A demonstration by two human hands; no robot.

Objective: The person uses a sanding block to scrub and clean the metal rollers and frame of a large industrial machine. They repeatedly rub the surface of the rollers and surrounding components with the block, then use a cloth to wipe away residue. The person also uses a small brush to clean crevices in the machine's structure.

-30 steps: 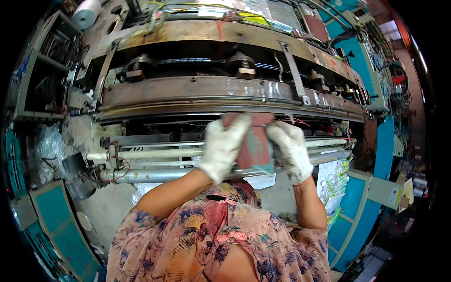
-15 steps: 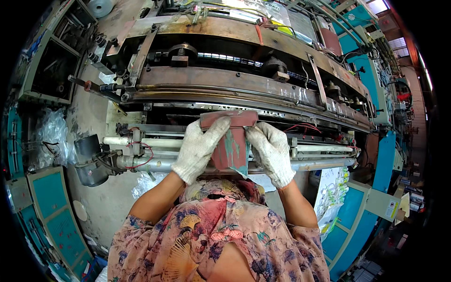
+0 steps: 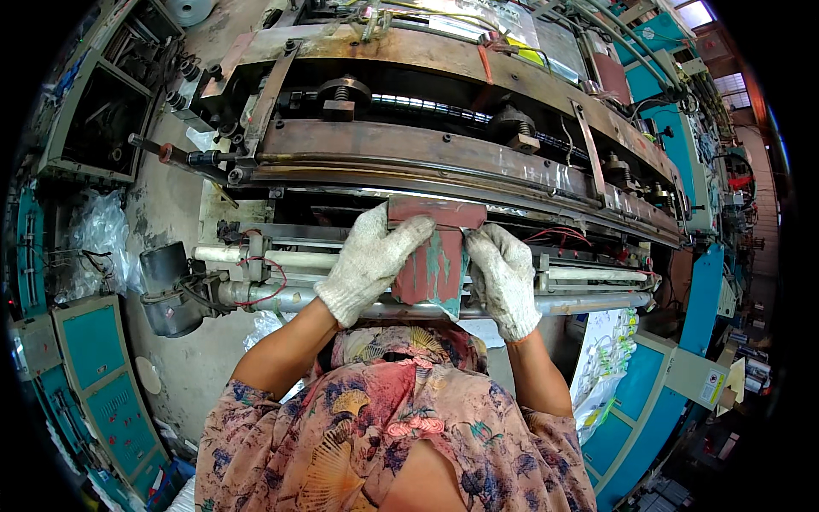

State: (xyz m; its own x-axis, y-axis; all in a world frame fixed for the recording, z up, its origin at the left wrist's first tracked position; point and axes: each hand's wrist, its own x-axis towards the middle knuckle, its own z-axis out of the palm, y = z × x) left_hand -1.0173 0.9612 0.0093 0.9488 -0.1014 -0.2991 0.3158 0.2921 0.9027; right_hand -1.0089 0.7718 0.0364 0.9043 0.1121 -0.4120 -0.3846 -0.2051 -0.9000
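Both my hands wear white knitted gloves and hold up a folded reddish-brown sheet point(image 3: 423, 271) that looks like worn sandpaper, with green streaks and a ragged lower corner. Its top edge is folded over into a flap. My left hand point(image 3: 368, 263) is closed on the sheet's left side, thumb lying across the front just below the flap. At the upper right edge, my right hand point(image 3: 505, 277) pinches the sheet between thumb and fingers. The fingers behind the sheet are hidden. It is held in front of my body, over the near rollers of a machine.
Beyond my hands stretches a long machine with a heavy metal beam point(image 3: 367, 141). White and grey rollers point(image 3: 281, 296) run across its near side, with a motor point(image 3: 173, 299) at their left end. Teal cabinets point(image 3: 98, 375) stand left and right. Clear plastic point(image 3: 98, 243) lies at left.
Both hands and the sheet have shifted slightly to the right. The left thumb now lies farther across the sheet, and the flap sits straighter. The grip of both hands continues.
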